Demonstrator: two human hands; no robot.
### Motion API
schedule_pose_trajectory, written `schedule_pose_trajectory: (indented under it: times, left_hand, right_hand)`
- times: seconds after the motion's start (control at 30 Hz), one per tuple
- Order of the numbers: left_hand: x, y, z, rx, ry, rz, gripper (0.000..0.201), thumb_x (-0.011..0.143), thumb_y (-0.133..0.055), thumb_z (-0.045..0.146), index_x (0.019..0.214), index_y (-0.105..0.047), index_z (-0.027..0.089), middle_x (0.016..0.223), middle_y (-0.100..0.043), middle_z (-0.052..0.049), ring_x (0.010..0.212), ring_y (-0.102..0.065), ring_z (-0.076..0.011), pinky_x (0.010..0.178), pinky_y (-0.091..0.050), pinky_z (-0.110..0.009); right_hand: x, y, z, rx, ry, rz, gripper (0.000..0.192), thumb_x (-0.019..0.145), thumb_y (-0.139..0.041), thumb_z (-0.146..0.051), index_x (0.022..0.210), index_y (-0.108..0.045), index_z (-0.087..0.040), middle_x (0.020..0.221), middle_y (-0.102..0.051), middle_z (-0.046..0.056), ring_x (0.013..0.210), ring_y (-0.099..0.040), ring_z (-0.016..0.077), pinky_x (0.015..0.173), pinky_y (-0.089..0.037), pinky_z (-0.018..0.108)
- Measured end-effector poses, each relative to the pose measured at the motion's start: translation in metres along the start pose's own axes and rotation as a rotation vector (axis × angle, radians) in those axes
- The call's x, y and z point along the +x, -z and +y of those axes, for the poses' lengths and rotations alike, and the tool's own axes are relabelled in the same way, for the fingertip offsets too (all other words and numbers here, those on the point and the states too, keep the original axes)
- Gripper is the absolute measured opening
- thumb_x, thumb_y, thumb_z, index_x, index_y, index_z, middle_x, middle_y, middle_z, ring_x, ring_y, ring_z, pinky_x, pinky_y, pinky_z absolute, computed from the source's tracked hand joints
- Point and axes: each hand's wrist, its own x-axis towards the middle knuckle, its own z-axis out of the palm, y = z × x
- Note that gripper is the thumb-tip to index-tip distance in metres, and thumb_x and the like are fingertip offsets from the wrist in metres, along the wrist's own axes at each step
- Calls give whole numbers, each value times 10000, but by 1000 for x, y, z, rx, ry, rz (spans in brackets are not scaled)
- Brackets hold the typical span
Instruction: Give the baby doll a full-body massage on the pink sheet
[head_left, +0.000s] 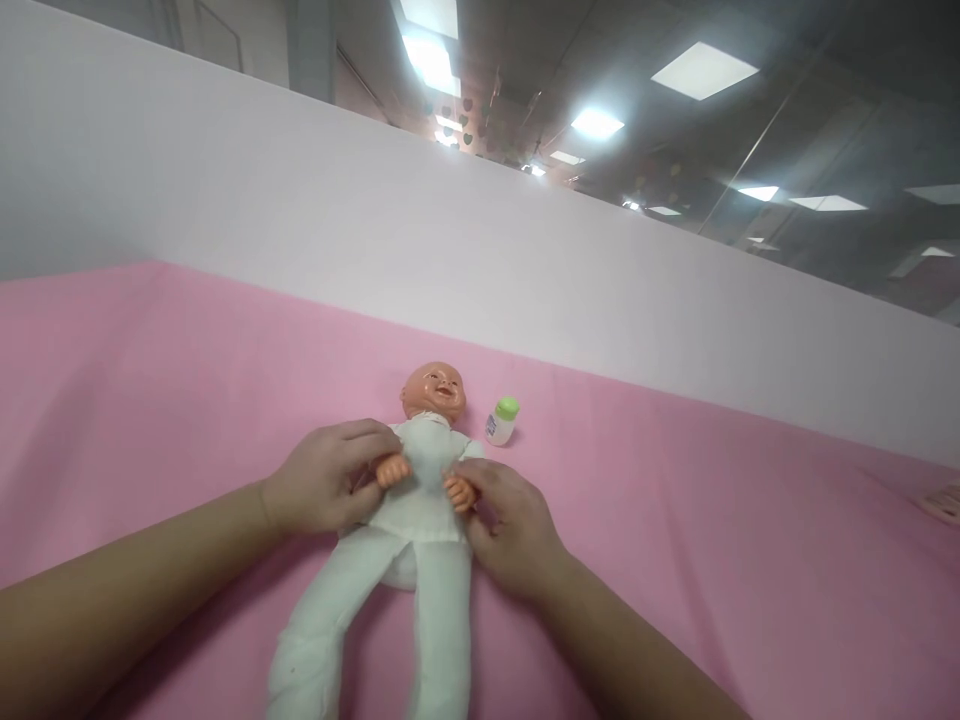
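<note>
Doll (420, 490) in white clothes is lying face-up on the pink cloth (150, 400), head pointing away, btwn both hands. Left hand (322, 485) is gripping the doll's arm on that side, fingers curled round it. Right hand (510, 530) is pinching the other arm. Small bottle (502, 420) w/ green cap is standing just beside the doll's head.

1 doll (420, 500), 1 small bottle (502, 420), 2 hands, left hand (326, 478) and right hand (510, 530).
</note>
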Motion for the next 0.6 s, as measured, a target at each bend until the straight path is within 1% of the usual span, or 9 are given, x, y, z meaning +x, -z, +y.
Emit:
schedule_pose_trajectory:
  times: [0.03, 0.1, 0.17, 0.3, 0.4, 0.47, 0.5, 0.53, 0.6]
  left_hand:
    - [-1, 0, 0, 30, -84, -27, 313, 798, -596, 243, 1092, -700, 212, 1081, -726, -87, 964, -691, -245, 847, -564, -332]
    - [-3, 0, -2, 81, -164, -53, 396, 768, -593, 184, 1148, -699, 211, 1154, -718, -90, 1031, -693, -248, 884, -568, -330]
    - [-4, 1, -5, 113, -198, -95, 432, 771, -587, 162, 1185, -699, 213, 1209, -711, -88, 1066, -698, -240, 912, -568, -322]
    - [-4, 2, -7, 160, -238, -169, 458, 811, -573, 190, 1255, -681, 216, 1289, -695, -91, 1137, -689, -241, 987, -547, -332]
    - [-3, 1, -7, 169, -239, -181, 480, 822, -551, 201, 1288, -662, 228, 1315, -686, -83, 1160, -677, -240, 1008, -529, -339]
    - [-3, 0, -7, 176, -189, -157, 462, 836, -536, 223, 1281, -660, 228, 1292, -697, -80, 1134, -684, -245, 972, -538, -339]
    - [-3, 0, -6, 178, -136, -135, 434, 853, -529, 246, 1265, -664, 226, 1260, -711, -77, 1096, -695, -246, 933, -548, -336]
    - [-2, 0, -6, 176, -65, -111, 399, 875, -523, 278, 1242, -670, 228, 1212, -728, -71, 1045, -706, -246, 886, -555, -333]
    - [-1, 2, -7, 140, 128, -54, 326, 914, -515, 360, 1164, -685, 238, 1076, -754, -45, 915, -715, -235, 798, -554, -319]
  right_hand:
    - [-1, -1, -2, -42, 82, -41, 544, 805, -564, -40, 1279, -654, -289, 1225, -713, 35, 1167, -656, 228, 1062, -527, 432]
    - [-1, -3, -1, -91, 177, -81, 576, 793, -545, -12, 1281, -674, -290, 1281, -694, 31, 1239, -615, 225, 1104, -500, 435]
    - [-1, -3, 2, -124, 202, -111, 582, 793, -544, -5, 1282, -686, -286, 1324, -674, 32, 1285, -584, 226, 1121, -490, 431]
    - [-2, 0, 7, -157, 223, -176, 587, 799, -541, -4, 1302, -686, -270, 1395, -634, 39, 1348, -537, 234, 1154, -460, 434]
    - [-2, 0, 7, -144, 205, -181, 591, 813, -542, -15, 1332, -669, -269, 1418, -619, 48, 1359, -532, 233, 1168, -443, 441]
    - [-2, 0, 7, -112, 156, -139, 599, 821, -545, -26, 1355, -650, -276, 1412, -623, 54, 1345, -549, 232, 1167, -445, 450]
    - [-2, 1, 7, -85, 117, -111, 599, 827, -551, -37, 1367, -637, -281, 1401, -632, 55, 1329, -565, 232, 1160, -452, 455]
    - [-1, 1, 8, -50, 64, -77, 591, 835, -565, -57, 1377, -625, -285, 1385, -643, 56, 1309, -584, 235, 1151, -462, 461]
    - [0, 3, 12, 48, -94, 8, 561, 856, -623, -131, 1395, -597, -285, 1357, -662, 61, 1261, -622, 247, 1123, -487, 474]
